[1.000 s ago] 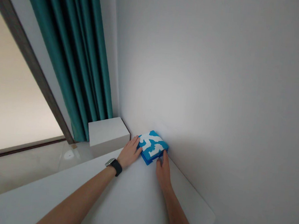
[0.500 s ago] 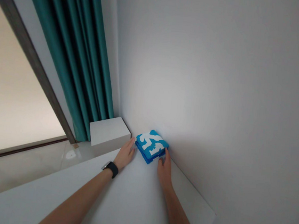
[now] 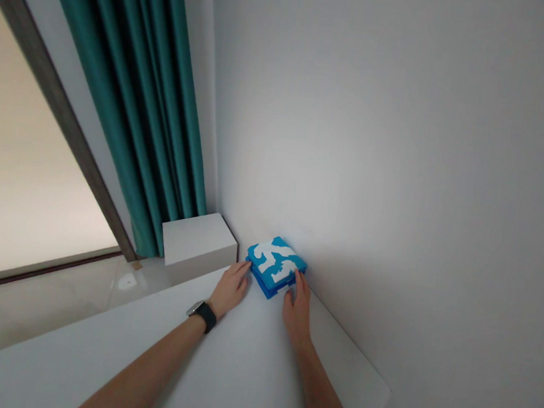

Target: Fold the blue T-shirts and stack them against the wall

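Observation:
A folded blue cloth item with a white pattern (image 3: pixel 273 264) lies as a flat, layered square on the white tabletop (image 3: pixel 239 360), close to the wall. My left hand (image 3: pixel 230 287), with a dark-strapped watch (image 3: pixel 202 314) on its wrist, touches the item's left corner with outstretched fingertips. On the near right side, the fingers of my right hand (image 3: pixel 297 311) rest at the item's edge while the thumb stays apart from them. Neither hand is closed around the cloth. Whether it is a bag or another folded fabric piece, I cannot tell.
A white box-shaped cabinet (image 3: pixel 200 239) stands just past the tabletop's left edge. Behind it hangs a green curtain (image 3: pixel 138 103) beside a dark-framed window or door (image 3: pixel 65 110). A plain pale wall (image 3: pixel 398 177) borders the tabletop on the right.
My left hand has drawn slightly back toward me, along the item's left corner. The right hand's fingers have shifted a little left over the near edge. The folded item stays in place.

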### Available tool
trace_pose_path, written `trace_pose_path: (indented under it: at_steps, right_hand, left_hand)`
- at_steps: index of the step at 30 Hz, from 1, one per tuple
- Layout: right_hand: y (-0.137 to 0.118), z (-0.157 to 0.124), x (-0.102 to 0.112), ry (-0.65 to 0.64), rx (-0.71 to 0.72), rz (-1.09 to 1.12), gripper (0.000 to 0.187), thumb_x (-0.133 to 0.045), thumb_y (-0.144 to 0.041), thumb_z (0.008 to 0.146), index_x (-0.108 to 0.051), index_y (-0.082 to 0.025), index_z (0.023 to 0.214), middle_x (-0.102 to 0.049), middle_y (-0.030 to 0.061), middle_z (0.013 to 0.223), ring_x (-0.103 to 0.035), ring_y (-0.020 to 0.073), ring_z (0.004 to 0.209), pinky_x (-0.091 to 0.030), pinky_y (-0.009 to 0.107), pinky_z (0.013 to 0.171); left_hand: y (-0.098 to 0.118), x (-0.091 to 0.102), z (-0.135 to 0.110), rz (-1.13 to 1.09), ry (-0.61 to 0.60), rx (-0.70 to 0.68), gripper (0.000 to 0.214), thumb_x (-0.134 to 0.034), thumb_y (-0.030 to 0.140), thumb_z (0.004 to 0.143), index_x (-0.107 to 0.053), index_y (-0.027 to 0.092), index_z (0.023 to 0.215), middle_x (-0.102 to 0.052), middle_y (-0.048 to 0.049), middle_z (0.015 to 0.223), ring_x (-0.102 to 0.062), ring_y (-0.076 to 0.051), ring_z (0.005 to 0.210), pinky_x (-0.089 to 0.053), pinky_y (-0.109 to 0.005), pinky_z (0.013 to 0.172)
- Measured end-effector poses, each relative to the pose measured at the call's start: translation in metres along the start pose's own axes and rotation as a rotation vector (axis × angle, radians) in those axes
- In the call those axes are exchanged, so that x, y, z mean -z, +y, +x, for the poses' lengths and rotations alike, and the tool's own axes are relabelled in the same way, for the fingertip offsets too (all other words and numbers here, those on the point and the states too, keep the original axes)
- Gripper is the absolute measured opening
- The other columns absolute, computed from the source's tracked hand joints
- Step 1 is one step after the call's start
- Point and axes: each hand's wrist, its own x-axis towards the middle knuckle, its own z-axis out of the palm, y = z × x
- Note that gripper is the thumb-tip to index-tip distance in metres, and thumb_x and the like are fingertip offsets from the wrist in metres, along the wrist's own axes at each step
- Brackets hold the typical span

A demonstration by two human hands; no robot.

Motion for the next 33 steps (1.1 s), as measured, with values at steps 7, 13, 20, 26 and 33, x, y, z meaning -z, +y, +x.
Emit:
trace_pose_path:
  at_steps: [7, 13, 20, 26, 33]
  right_hand:
    - [-0.018, 0.001, 0.012, -0.034, 0.243, -0.088, 0.055, -0.036, -0.011, 0.090, -0.046, -0.026, 0.141, -0.037, 0.0104, 0.150, -0.032, 0.0272, 0.139, -0.034, 0.055, 0.110]
    - [-0.029, -0.002, 0.011, -0.202, 0.443, -0.149, 0.057, -0.038, -0.006, 0.088, -0.048, -0.026, 0.140, -0.044, 0.0073, 0.148, -0.031, 0.0250, 0.141, -0.026, 0.056, 0.114]
    - [-0.030, -0.004, 0.008, -0.218, 0.427, -0.170, 0.052, -0.040, -0.005, 0.085, -0.056, -0.024, 0.131, -0.048, 0.0079, 0.145, -0.034, 0.0243, 0.140, -0.026, 0.055, 0.115]
    - [-0.029, -0.004, 0.008, -0.216, 0.417, -0.136, 0.051, -0.040, -0.004, 0.084, -0.057, -0.022, 0.128, -0.048, 0.0079, 0.145, -0.035, 0.0240, 0.140, -0.028, 0.054, 0.115]
    - [-0.026, -0.004, 0.007, -0.220, 0.413, -0.115, 0.051, -0.040, -0.005, 0.084, -0.057, -0.022, 0.129, -0.047, 0.0083, 0.145, -0.035, 0.0243, 0.140, -0.030, 0.053, 0.114]
  left_hand:
    - [0.007, -0.002, 0.027, -0.117, 0.024, 0.315, 0.022, -0.056, 0.025, 0.084, -0.065, 0.016, 0.102, -0.069, -0.0045, 0.081, -0.061, -0.019, 0.071, -0.048, -0.030, 0.071]
    - [0.014, -0.003, 0.044, -0.146, 0.015, 0.418, 0.004, -0.060, 0.017, 0.080, -0.062, 0.017, 0.076, -0.063, -0.0007, 0.069, -0.055, -0.015, 0.064, -0.037, -0.025, 0.064]
    - [0.017, -0.006, 0.047, -0.278, -0.007, 0.571, 0.027, -0.050, 0.020, 0.086, -0.053, 0.017, 0.059, -0.054, 0.0015, 0.057, -0.050, -0.014, 0.058, -0.032, -0.023, 0.057]
    - [0.008, -0.004, 0.054, -0.436, -0.115, 0.703, 0.033, -0.050, 0.026, 0.086, -0.052, 0.017, 0.054, -0.049, 0.0029, 0.047, -0.041, -0.010, 0.042, -0.029, -0.022, 0.046]
    - [-0.001, 0.001, 0.056, -0.535, -0.104, 0.716, 0.009, -0.056, 0.024, 0.083, -0.059, 0.016, 0.085, -0.057, 0.0033, 0.056, -0.048, -0.009, 0.043, -0.032, -0.019, 0.042]
